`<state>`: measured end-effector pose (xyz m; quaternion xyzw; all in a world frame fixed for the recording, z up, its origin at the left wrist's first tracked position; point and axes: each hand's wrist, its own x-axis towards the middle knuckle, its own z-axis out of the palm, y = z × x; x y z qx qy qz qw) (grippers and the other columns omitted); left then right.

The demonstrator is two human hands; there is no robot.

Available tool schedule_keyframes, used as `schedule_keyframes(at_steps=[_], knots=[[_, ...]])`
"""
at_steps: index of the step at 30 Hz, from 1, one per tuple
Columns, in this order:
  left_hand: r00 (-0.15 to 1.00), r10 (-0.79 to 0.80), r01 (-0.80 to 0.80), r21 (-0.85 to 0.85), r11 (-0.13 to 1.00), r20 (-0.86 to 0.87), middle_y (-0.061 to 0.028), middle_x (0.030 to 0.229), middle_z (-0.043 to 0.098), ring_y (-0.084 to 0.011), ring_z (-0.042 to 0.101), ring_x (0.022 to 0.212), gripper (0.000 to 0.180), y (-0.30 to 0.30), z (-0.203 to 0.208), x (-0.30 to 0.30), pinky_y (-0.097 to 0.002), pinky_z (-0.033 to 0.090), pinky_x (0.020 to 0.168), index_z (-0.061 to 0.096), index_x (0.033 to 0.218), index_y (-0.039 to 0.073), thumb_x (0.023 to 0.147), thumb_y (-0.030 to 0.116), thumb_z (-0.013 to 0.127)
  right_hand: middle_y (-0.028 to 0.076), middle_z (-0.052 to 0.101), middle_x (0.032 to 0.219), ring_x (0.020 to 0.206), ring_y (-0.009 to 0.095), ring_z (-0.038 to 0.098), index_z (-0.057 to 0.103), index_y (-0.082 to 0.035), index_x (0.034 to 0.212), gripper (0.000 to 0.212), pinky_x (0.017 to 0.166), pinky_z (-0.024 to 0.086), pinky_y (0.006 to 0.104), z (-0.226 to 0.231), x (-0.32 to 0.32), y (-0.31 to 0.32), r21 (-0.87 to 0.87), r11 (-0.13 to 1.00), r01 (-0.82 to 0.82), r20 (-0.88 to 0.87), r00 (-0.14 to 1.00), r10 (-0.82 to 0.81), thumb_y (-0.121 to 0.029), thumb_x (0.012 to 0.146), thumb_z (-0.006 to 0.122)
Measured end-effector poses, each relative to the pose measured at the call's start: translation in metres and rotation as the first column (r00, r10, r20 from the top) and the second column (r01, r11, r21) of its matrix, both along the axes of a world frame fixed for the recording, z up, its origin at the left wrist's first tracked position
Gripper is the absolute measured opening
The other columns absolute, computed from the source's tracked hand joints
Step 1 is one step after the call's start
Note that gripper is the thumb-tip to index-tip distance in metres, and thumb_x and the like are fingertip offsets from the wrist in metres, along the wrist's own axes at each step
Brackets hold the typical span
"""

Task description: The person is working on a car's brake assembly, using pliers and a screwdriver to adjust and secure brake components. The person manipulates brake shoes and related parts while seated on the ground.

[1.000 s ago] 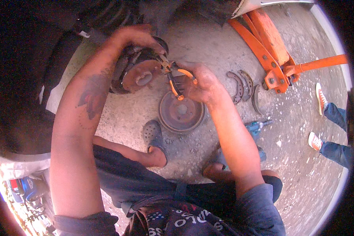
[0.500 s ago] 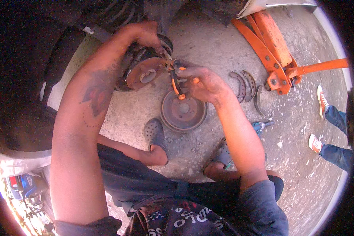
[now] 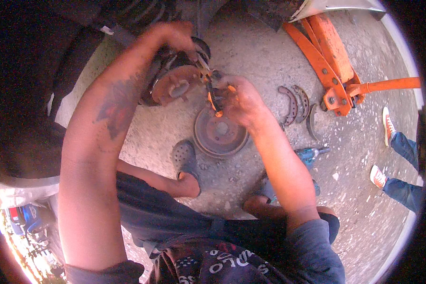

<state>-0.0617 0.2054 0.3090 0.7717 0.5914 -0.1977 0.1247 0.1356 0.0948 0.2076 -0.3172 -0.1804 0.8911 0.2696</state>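
Observation:
In my right hand (image 3: 240, 100) is a pair of pliers (image 3: 210, 91) with black and orange handles. The handles stand somewhat apart, and the jaws reach the right edge of a wheel hub's brake assembly. My left hand (image 3: 179, 39) is curled over the top of that assembly, close to the jaws; whatever its fingers pinch is hidden. The rusty hub (image 3: 179, 78) faces me between my forearms, with dark brake parts behind it. Below the pliers, a rusty brake drum (image 3: 222, 134) lies on the ground.
Several curved brake shoes (image 3: 288, 105) lie right of the drum. An orange floor jack (image 3: 333, 85) stands at the far right under the car body. A teal power tool (image 3: 308, 156) lies near my right foot. Another person's shoes (image 3: 388, 125) are at the right edge.
My right hand has turned slightly and shifted a little left with the pliers, whose jaws stay at the brake assembly. My left hand stays nearly in place.

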Motion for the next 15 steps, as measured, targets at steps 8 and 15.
schedule_keyframes(at_steps=[8,15], knots=[[0.985,0.015,0.013,-0.158,0.987,0.173,-0.0215,0.12,0.064,-0.0306,0.062,0.111,0.076,0.007,-0.012,-0.004,-0.0424,0.047,0.095,0.067,0.111,-0.004,0.078,0.064,0.062,0.01,0.06,0.079,0.07,0.025,0.057,0.059,-0.006,0.094,0.022,0.065,0.043,0.0421,-0.002,-0.007,-0.001,0.002,0.998,0.06,0.004,0.998,-0.06,-0.02,0.078,0.059],[0.997,0.026,-0.021,-0.07,0.997,0.074,-0.0217,0.12,0.064,-0.0347,0.061,0.11,0.079,0.013,-0.026,-0.009,-0.0458,0.046,0.096,0.067,0.112,-0.004,0.084,0.069,0.053,0.006,0.059,0.071,0.062,0.02,0.054,0.062,-0.008,0.08,0.014,0.053,0.042,0.0369,0.006,-0.016,-0.005,-0.072,0.983,0.171,0.116,0.98,-0.162,-0.02,0.085,0.057]])
